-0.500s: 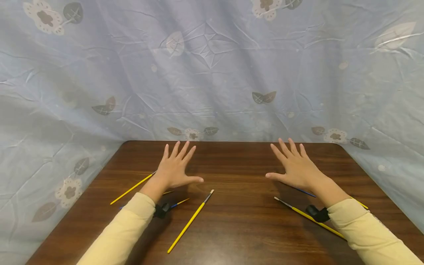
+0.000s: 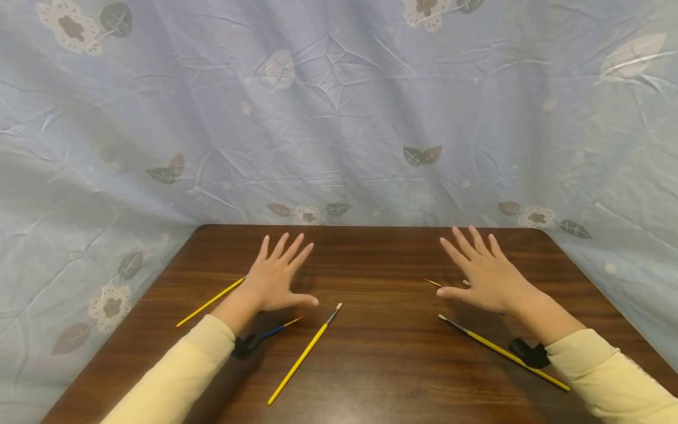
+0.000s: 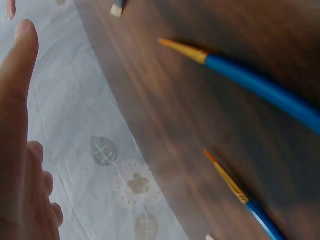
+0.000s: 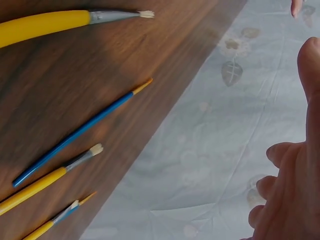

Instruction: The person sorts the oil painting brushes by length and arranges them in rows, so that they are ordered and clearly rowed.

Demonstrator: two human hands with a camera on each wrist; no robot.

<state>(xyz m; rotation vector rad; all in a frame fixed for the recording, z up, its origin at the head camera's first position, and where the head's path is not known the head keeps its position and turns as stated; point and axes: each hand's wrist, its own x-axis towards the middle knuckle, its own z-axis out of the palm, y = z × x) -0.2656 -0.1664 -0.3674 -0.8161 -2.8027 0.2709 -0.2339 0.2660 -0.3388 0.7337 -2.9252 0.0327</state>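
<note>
Fingers spread, my left hand (image 2: 270, 282) hovers palm down over the left of the table and holds nothing. My right hand (image 2: 489, 280) is spread likewise on the right, also holding nothing. Beside the left hand lie a yellow paintbrush (image 2: 212, 301) and a blue paintbrush (image 2: 274, 331); another yellow paintbrush (image 2: 302, 360) lies nearer the middle. The left wrist view shows two blue brushes with orange tips. Below the right hand is a yellow paintbrush (image 2: 495, 347). In the right wrist view, a blue paintbrush (image 4: 75, 132) lies among several yellow ones; the hand partly hides these in the head view.
The brown wooden table (image 2: 371, 259) has rounded far corners. A pale floral curtain (image 2: 339, 129) hangs behind it and along both sides. A dark wrist camera (image 2: 529, 353) sits under the right cuff, another wrist camera (image 2: 245, 347) under the left.
Both hands have drawn slightly apart and back toward the person. Brush tips beside the right thumb have come into sight. The brushes in view lie where they were.
</note>
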